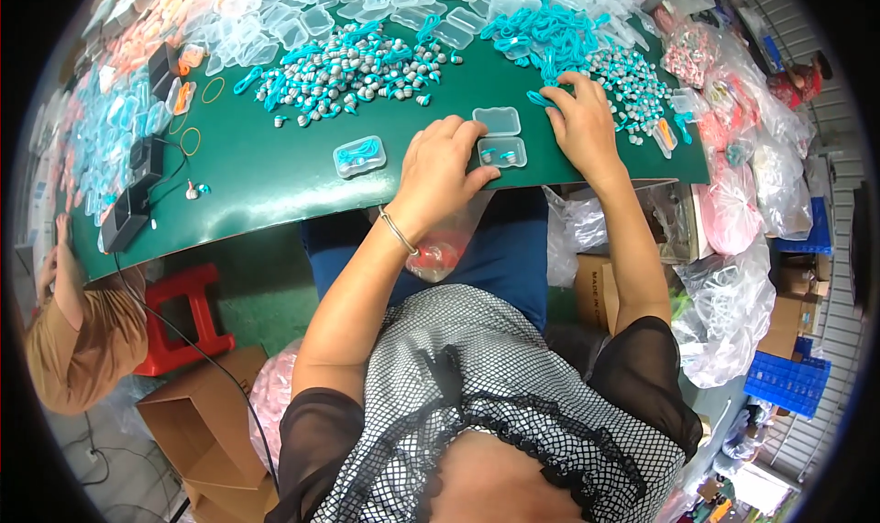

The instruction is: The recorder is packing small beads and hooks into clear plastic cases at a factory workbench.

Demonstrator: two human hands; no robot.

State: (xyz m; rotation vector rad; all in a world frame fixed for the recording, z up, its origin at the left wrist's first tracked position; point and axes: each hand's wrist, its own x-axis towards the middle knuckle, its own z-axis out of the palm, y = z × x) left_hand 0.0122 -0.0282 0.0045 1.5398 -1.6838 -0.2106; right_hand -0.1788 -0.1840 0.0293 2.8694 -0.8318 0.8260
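An open clear plastic box (519, 147) lies at the table's front edge, its lid (498, 120) folded back on the far side. A few small teal and grey pieces sit in its lower half. My left hand (438, 164) grips the box from its left side, thumb along the near edge and forefinger by the hinge. My right hand (585, 127) is raised to the right of the box, thumb and fingers pinching a small teal cord bundle (537, 99). Left of my left hand lies another clear box (359, 156) with a teal cord inside.
A heap of grey-and-teal earplugs (348, 69) spreads across the green table (266, 170). Teal cords (550, 37) and more small plugs (632, 78) are piled at the right, with empty clear boxes (293, 28) behind. A co-worker's arm (62, 280) shows at far left.
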